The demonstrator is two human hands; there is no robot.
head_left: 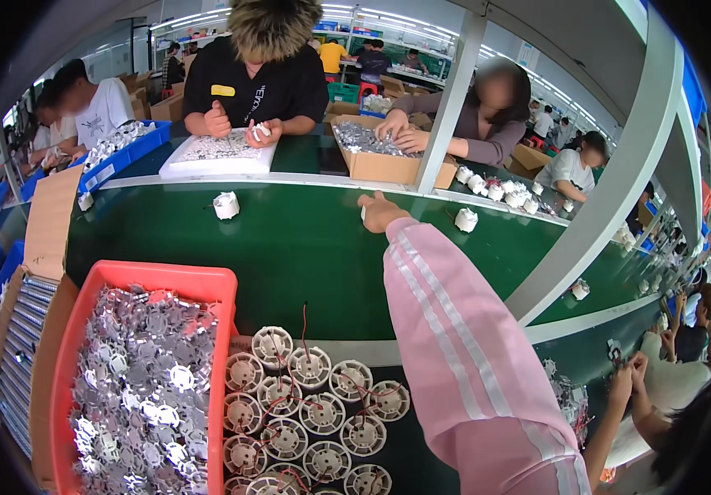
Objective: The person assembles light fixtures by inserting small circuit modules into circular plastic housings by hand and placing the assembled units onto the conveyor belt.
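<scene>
My right hand (382, 214) reaches out in a pink, white-striped sleeve (454, 322) to the far side of the green conveyor belt (314, 264). Its fingers are curled, and a small whitish bit shows at their left side; the hand hides the rest of what it holds. To its left on the belt stands a white round plastic part (226, 205), and to its right sits another white part (466, 219). Several white round housings with red wires (322, 412) lie grouped at the near side, left of my sleeve. My left hand is out of view.
A red bin (228, 305) full of flat metal plates stands near left, beside a carton (50, 223) of metal cylinders. Grey posts (454, 99) rise from the belt's far edge. Across it, people work at a white foam tray (215, 165) and a cardboard box (380, 169).
</scene>
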